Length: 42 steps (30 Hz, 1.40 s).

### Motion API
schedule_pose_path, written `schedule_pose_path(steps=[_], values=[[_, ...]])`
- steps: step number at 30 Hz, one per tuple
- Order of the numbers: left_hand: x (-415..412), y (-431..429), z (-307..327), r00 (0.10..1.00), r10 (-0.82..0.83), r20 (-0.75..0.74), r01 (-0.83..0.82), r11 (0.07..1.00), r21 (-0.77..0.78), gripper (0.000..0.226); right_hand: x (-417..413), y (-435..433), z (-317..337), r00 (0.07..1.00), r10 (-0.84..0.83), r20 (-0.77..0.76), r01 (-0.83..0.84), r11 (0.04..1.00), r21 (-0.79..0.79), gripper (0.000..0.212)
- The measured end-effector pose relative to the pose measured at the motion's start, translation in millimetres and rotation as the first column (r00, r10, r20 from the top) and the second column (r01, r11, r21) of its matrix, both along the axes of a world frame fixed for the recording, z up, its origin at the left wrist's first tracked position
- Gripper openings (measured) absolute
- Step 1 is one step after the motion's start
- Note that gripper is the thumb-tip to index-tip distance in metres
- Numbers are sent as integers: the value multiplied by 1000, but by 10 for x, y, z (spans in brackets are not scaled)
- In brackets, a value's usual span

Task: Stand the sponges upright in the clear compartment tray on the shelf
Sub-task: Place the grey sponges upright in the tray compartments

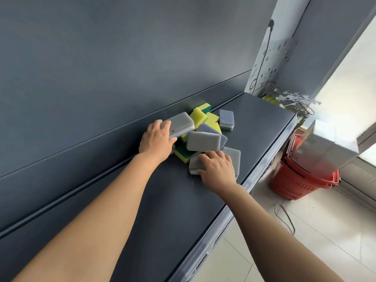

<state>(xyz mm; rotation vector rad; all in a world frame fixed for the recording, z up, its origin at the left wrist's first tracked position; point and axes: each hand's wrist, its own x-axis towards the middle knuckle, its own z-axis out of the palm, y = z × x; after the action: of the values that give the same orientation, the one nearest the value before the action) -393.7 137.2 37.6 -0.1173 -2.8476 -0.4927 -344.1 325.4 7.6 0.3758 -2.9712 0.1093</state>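
Two grips at the sponge pile (203, 141), centre frame, on the shelf (162, 200).
Left grip (156, 139) holds a raised grey sponge (181, 124); right grip (217, 167) clasps another grey sponge (194, 162).

This is a shop. A long dark display shelf (162, 210) carries a clear price strip (230, 212) along its front edge. Red shopping baskets (295, 180) stand stacked on the floor beside its far end, and wire hooks (293, 102) lie just beyond it.
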Motion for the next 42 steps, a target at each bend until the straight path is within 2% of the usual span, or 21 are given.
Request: schedule_pose_path(steps=[4, 8, 11, 13, 16, 19, 21, 24, 26, 29, 32, 36, 39, 42], values=[[-54, 48, -19, 995, 93, -46, -91, 995, 51, 42, -130, 49, 7, 1000, -2, -1, 2, 1000, 18, 40], [9, 145, -11, 983, 167, -73, -155, 976, 152, 55, -215, 79, 8, 1000, 1, 26, -4, 997, 82, 43], [138, 185, -31, 973, 228, 29, -226, 924, 309, 68, -239, 90, -1, 998, -5, 59, -1, 996, 89, 52], [251, 174, -53, 957, 265, 120, -291, 874, 390, 67, -242, 93, 13, 995, 5, 95, -9, 999, 49, 56], [457, 142, -85, 927, 319, 198, -375, 764, 525, 60, -208, 109, 60, 986, 61, 158, -31, 983, -182, 61], [699, 101, -130, 910, 352, 218, -403, 635, 659, 58, -115, 103, 89, 976, 135, 171, -50, 902, -429, 64], [898, 88, -165, 912, 350, 215, -386, 550, 741, 66, -50, 81, 88, 971, 178, 158, -64, 834, -548, 67], [1239, 105, -165, 938, 293, 186, -316, 497, 808, 83, 72, 26, 90, 938, 300, 172, -76, 665, -743, 79], [1463, 139, -157, 951, 261, 167, -271, 444, 854, 75, 162, -23, 85, 910, 372, 183, -59, 554, -831, 71], [1785, 188, -164, 933, 311, 183, -286, 331, 899, 52, 309, -121, 80, 879, 449, 161, -56, 431, -901, 45], [2090, 201, -199, 896, 396, 198, -319, 267, 909, 34, 487, -237, 87, 838, 518, 173, -20, 345, -938, 37], [2511, 168, -241, 867, 454, 205, -329, 214, 920, 49, 756, -413, 117, 798, 584, 148, -35, 291, -956, 35], [2854, 121, -265, 851, 493, 183, -341, 252, 906, 71, 966, -570, 127, 766, 629, 131, -73, 287, -955, 33], [3206, 40, -297, 826, 544, 146, -338, 270, 902, 74, 1216, -762, 127, 715, 686, 137, -94, 288, -953, 34]])
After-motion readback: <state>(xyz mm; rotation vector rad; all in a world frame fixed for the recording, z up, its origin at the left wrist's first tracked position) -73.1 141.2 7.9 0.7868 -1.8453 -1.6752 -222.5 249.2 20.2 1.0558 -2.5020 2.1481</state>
